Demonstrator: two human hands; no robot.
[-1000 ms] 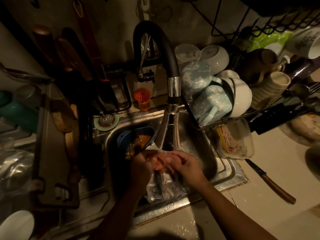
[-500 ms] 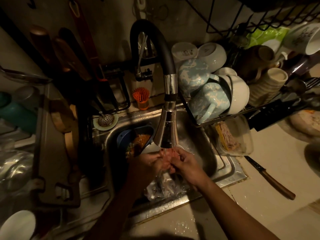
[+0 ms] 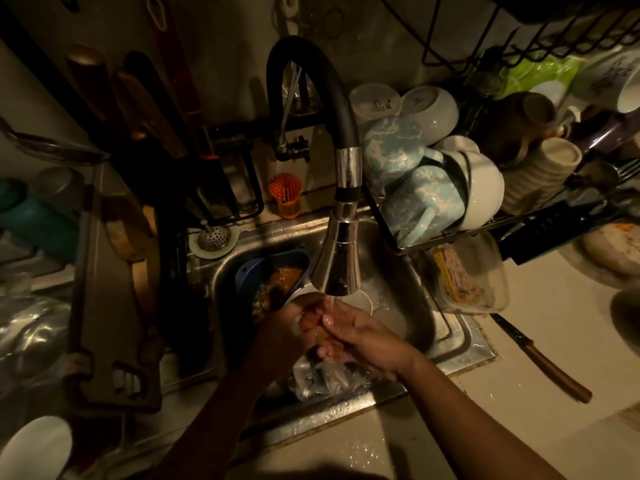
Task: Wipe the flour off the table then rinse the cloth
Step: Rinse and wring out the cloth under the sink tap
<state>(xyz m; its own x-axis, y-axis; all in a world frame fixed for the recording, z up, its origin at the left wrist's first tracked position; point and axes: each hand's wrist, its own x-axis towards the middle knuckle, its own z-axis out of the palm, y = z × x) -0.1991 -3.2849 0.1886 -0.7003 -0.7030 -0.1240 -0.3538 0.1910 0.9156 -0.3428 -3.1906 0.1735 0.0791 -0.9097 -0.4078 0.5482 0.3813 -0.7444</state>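
Standing beside the person and looking down from head height, I see both hands meeting over the steel sink, directly beneath the chrome faucet head, with a thin stream of water falling onto them. The left hand comes in from the lower left with its fingers curled inward. The right hand lies across it from the right, palm against those fingers, and sits nearer the stream. The cloth does not show plainly. My guess is that it is wadded between the two palms, so I cannot tell what either hand actually clamps. Dim light and wet glare blur the fingers. Crumpled clear plastic below them hides the basin floor. A knife lies on the counter to the right, well apart.
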